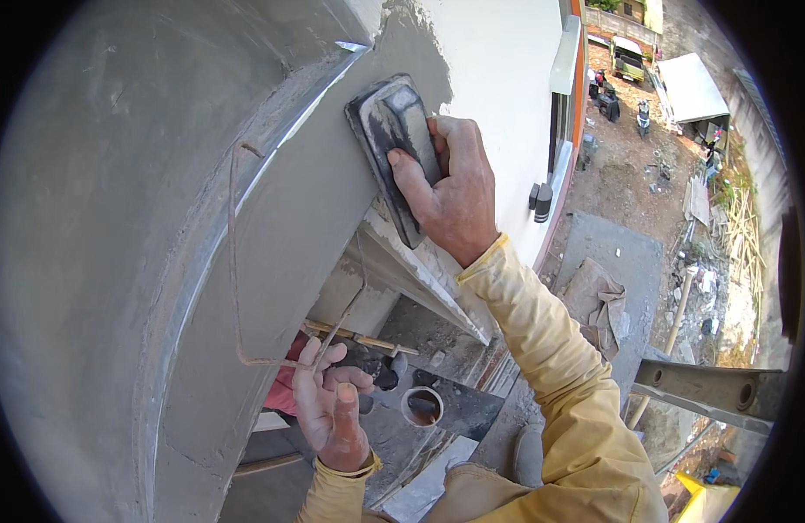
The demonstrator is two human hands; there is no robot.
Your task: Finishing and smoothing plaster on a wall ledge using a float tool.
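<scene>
My right hand (459, 192) grips a dark plastering float (372, 131) by its handle. The float's flat face lies against the wet grey plaster (289, 205) near the edge of the white wall (498, 61). Lower down, my left hand (333, 410) has its fingers curled at a bent metal rod (236, 261). One end of the rod reaches up to the metal edge strip (215, 248), and its other arm rises beside the plastered band. The strip follows the curved plaster edge.
Far below, a bucket (422, 406) stands on the lower level, near a person in red clothing (282, 390) partly hidden by the wall. A crumpled sack (594, 296) lies on a platform. At right are a metal beam (712, 388) and a yard with a parked vehicle (627, 59).
</scene>
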